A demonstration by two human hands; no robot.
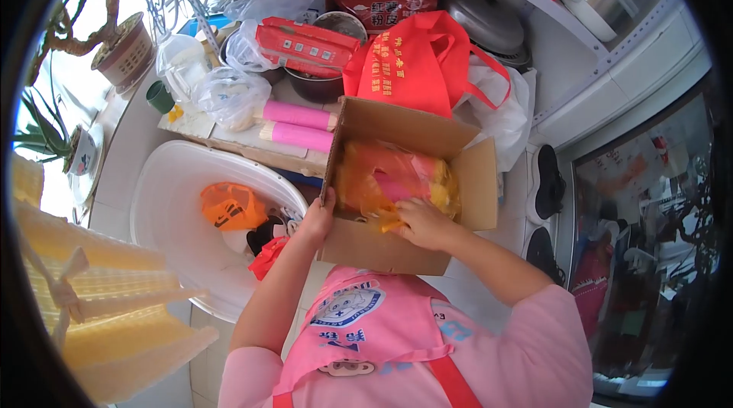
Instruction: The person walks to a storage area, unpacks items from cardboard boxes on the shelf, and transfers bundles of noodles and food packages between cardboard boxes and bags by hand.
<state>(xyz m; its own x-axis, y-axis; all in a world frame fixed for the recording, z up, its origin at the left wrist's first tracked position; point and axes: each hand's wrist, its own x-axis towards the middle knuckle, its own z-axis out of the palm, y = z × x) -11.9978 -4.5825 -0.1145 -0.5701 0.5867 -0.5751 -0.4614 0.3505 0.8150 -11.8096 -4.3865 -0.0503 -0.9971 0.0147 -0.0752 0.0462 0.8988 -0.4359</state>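
An open cardboard box [477,187] with raised flaps is in front of my body. Inside lies a see-through orange-yellow plastic bag [359,171], with pink and yellow contents that I cannot make out. My left hand [319,219] grips the box's near left edge, thumb up along the side. Over the near side of the box reaches my right hand [421,223], its fingers closed on a gathered part of the bag. The bottom of the box is hidden under the bag.
Left of the box stands a white plastic tub [164,202] holding an orange bag [233,206] and other items. Behind are two pink rolls [298,125], a red tote bag [416,57] and a red carton [305,45]. Black shoes [546,179] and a glass panel [649,240] are at right.
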